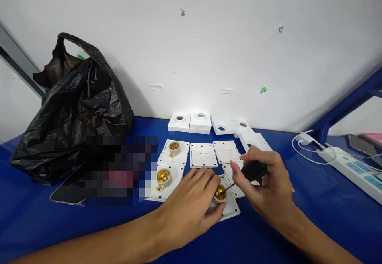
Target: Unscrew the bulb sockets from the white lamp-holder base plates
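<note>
While aslant, screwdriver (250, 171) tip-first down-left into socket (220, 194)

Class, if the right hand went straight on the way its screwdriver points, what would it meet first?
The screwdriver in the right hand would first meet the brass-coloured inside of the round socket held by the left hand. The tip appears inside it, though exact depth is unclear.

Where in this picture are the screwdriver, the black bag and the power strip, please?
Screwdriver (250, 171), head view, on its dark handle.
Black bag (80, 108), head view, on its crumpled side.
Power strip (356, 167), head view, on a light blue socket panel.
</note>
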### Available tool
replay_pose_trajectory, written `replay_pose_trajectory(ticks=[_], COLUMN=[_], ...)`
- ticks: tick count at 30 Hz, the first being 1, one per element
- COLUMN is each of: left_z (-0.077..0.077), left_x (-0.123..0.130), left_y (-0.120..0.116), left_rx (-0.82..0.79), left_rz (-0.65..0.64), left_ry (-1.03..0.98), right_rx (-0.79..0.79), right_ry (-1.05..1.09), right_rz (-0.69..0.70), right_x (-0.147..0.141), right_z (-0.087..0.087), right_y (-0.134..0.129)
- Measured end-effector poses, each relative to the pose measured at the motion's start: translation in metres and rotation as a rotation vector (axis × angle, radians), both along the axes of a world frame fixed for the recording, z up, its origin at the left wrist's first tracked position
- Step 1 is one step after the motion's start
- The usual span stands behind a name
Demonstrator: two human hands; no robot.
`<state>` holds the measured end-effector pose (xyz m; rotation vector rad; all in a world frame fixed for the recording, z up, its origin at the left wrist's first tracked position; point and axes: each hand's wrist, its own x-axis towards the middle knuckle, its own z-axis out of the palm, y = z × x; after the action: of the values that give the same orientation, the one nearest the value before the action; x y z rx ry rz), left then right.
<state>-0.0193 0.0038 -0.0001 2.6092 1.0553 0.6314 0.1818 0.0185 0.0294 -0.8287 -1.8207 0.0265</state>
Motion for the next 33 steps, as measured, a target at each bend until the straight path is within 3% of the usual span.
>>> replay_pose_trajectory(ticks=[6,13,16,19,21,23,25,28,33], left_z=[0.0,-0.003,-0.003,-0.004,-0.004,-0.003,-0.001,0.002,0.002], left_x=[0.0,0.0,0.0,0.0,0.0,0.0,-0.001,-0.001,-0.001], left_y=[0.001,0.001,0.002,0.002,0.002,0.001,0.001,0.0,0.0], left_rx=[-0.008,0.002,0.002,0.002,0.008,0.02,0.019,-0.002,-0.012], left_rz=[-0.007,-0.017,-0.021,-0.022,-0.02,-0.016,-0.014,-0.018,-0.017], left_ry=[0.007,-0.013,-0.013,-0.011,-0.018,-0.028,-0.023,0.002,0.011], right_rx=[0.094,-0.023,-0.043,-0.05,-0.12,-0.34,-0.451,-0.461,-0.323], right_ry=[-0.115,0.06,0.134,0.11,0.024,-0.082,-0.051,0.003,0.23], right_rz=[-0.055,0.049,0.032,0.008,0.086,0.272,0.369,0.313,0.194], right_x=[-0.004,-0.002,-0.006,-0.009,-0.006,0.001,0.009,0.017,0.011], right_z=[0.004,-0.015,-0.025,-0.02,-0.01,0.001,0.007,0.005,-0.005], right_y=[-0.005,-0.001,0.001,0.0,-0.001,-0.002,-0.001,0.005,0.009])
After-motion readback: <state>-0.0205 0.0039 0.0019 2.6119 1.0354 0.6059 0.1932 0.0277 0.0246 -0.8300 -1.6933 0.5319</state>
